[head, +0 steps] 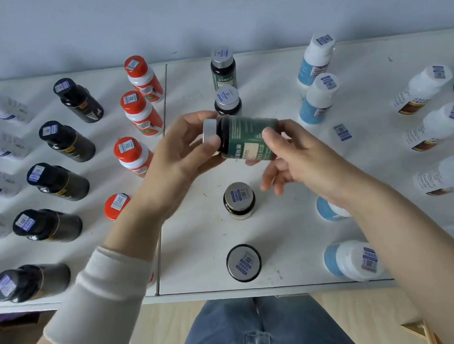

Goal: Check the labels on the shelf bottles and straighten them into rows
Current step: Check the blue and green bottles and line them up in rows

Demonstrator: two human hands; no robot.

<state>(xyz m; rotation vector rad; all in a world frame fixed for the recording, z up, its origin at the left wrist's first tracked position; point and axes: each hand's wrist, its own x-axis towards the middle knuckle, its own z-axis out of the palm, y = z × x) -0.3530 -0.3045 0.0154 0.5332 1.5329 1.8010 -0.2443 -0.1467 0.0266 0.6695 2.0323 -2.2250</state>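
White shelf (pixel 286 236) carries a row of black bottles (pixel 59 182) toward its left edge and red-capped bottles (pixel 134 155) beside them. Above the middle of the surface, the left hand (pixel 180 157) grips the silver cap (pixel 209 129) end of a green bottle (pixel 247 134) that lies sideways, and the right hand (pixel 302 159) pinches its bottom end.

Soft, even daylight; faint shadows under bottles near the wall (pixel 198 8). Wide-angle bend at edges. Right hand (pixel 302 159) slightly motion-blurred.
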